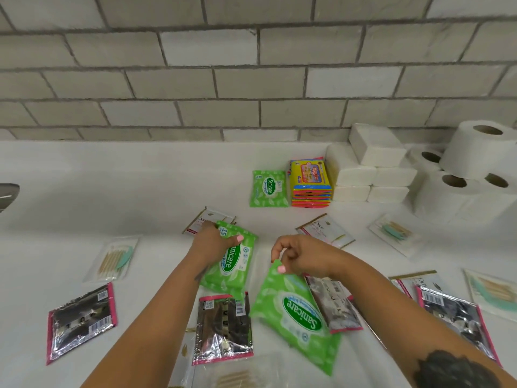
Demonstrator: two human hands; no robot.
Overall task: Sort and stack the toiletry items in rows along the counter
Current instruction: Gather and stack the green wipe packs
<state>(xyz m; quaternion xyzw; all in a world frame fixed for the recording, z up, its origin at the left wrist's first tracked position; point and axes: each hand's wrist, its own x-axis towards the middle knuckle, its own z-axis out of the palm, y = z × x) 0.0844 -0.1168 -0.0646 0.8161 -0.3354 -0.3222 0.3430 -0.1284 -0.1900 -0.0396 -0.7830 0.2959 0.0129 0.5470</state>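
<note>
Two hands, each on a green wipes pack.
Left hand grips one pack; right hand pinches another pack's corner above the worktop.

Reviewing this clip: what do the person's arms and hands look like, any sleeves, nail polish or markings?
Both forearms are bare, no sleeves visible. The left hand and right hand have pale pink polished nails. A dark tattoo marks the right forearm near the frame's bottom edge, and a smaller dark mark shows on the left forearm. No rings or watch visible.
</note>
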